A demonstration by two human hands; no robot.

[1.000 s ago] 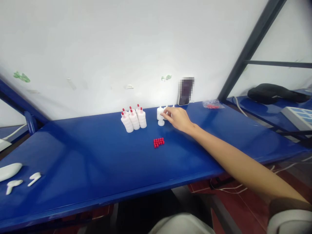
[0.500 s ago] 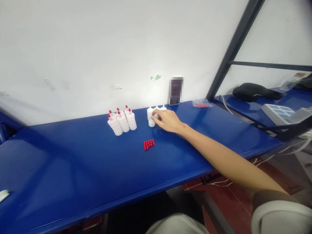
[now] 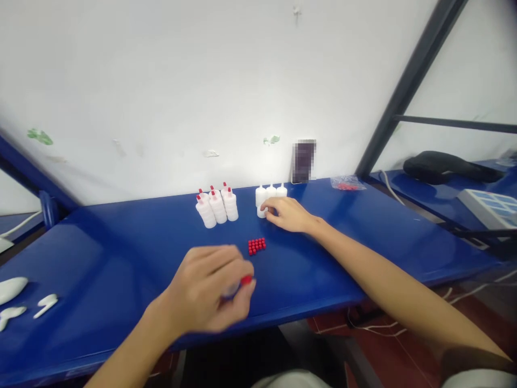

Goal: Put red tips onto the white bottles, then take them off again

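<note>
My left hand [image 3: 210,288] is over the front of the table, thumb and index finger pinched on a small red cap [image 3: 246,279]. Motion blurs it somewhat. Farther back, my right hand [image 3: 286,214] has its fingers closed at a white squeeze bottle [image 3: 261,212], mostly hidden behind them. Right behind that hand stand several white bottles with bare pointed tips [image 3: 271,191]. A block of small red caps [image 3: 257,246] lies on the table between my two hands. To the left, several white bottles with red-capped tips [image 3: 218,208] stand grouped together.
A phone [image 3: 304,161] leans against the wall, with a clear bag of red pieces [image 3: 347,184] to its right. White earbuds [image 3: 46,305] and their case [image 3: 12,290] lie at the left of the blue table [image 3: 133,258]. A dark post [image 3: 399,102] rises at right.
My left hand has come into view from below, holding a red cap. The right hand stays at the same bottle. The camera view swung right and then back left.
</note>
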